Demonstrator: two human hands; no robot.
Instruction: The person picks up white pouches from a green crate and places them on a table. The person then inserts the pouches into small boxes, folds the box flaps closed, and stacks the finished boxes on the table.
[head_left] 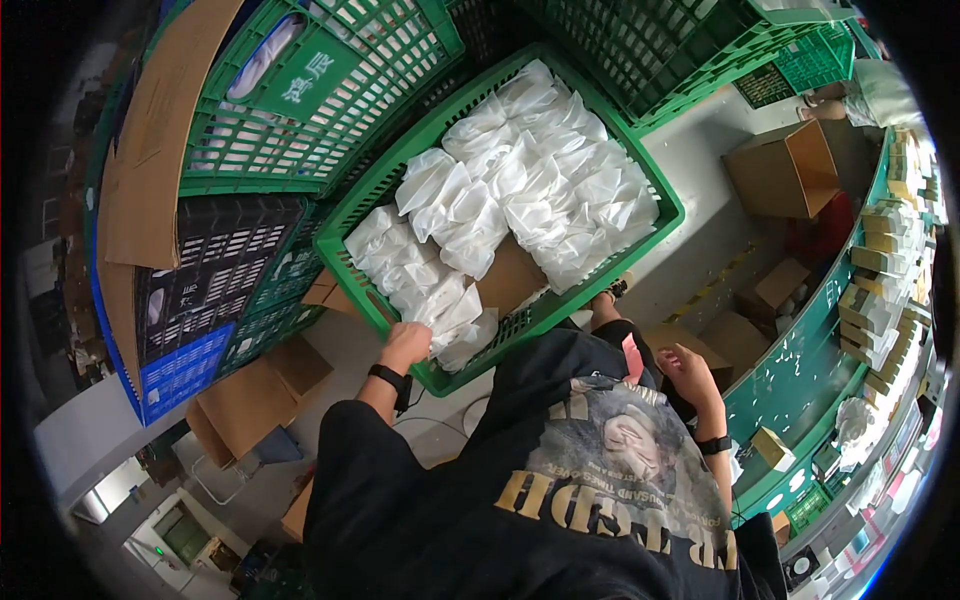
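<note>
A green plastic crate (pixel 655 245) in front of me holds many white thin-wrapped packets (pixel 480 200), packed in crumpled rows. My left hand (pixel 406 346) reaches over the crate's near left corner, its fingers closed at the edge of a white packet (pixel 445 308) there. The fingertips are partly hidden against the wrapping. Off to the right, away from the crate, my right hand (pixel 690 376) hangs in the air beside my body with loosely bent fingers apart and nothing in them. A pink strip (pixel 632 358) shows just left of it, against my dark clothing.
Brown cardboard (pixel 508 276) shows in the crate's near part. Stacked green crates (pixel 290 120) and black crates (pixel 215 265) rise at left, with another green crate (pixel 690 60) at far right. Open cardboard boxes (pixel 780 170) stand on the floor. A green workbench (pixel 800 350) with small boxes curves along the right.
</note>
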